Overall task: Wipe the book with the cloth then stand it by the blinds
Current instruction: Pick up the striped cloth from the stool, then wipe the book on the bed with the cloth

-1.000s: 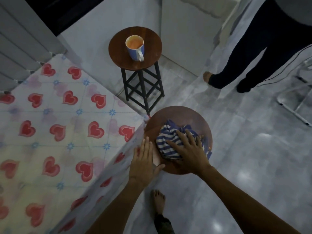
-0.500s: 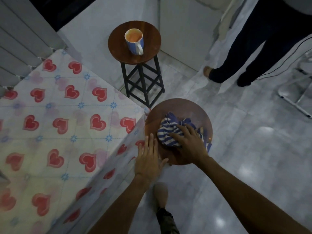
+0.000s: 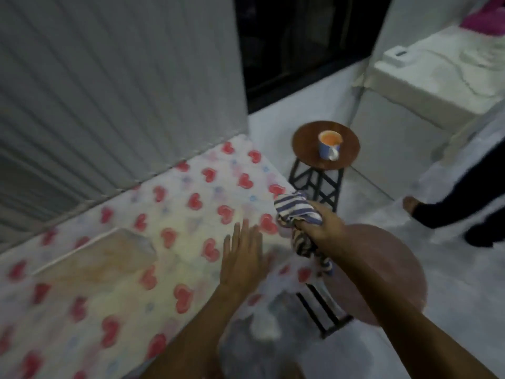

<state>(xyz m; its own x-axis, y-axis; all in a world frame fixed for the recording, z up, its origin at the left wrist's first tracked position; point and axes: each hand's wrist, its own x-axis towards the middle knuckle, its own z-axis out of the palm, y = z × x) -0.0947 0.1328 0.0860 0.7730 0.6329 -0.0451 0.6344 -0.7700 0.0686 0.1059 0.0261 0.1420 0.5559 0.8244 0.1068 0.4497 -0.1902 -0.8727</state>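
A pale, blurred book (image 3: 95,258) lies flat on the heart-patterned tablecloth (image 3: 169,291), left of my hands. My right hand (image 3: 325,225) is shut on the blue-and-white striped cloth (image 3: 295,212), lifted off the stool and held over the table's right corner. My left hand (image 3: 241,258) hovers flat with fingers spread over the table, to the right of the book and apart from it. Grey slatted blinds (image 3: 109,91) hang along the table's far edge, behind the book.
A round brown stool (image 3: 396,274) stands under my right forearm. A second stool (image 3: 325,154) beyond it carries a blue mug (image 3: 329,146). A person's dark-trousered legs (image 3: 464,201) stand at the right. A white appliance (image 3: 437,86) sits at the back right.
My right hand picked the striped cloth up from the near stool and carried it left over the table corner. My left hand moved onto the table. The view swung left; the book appeared.
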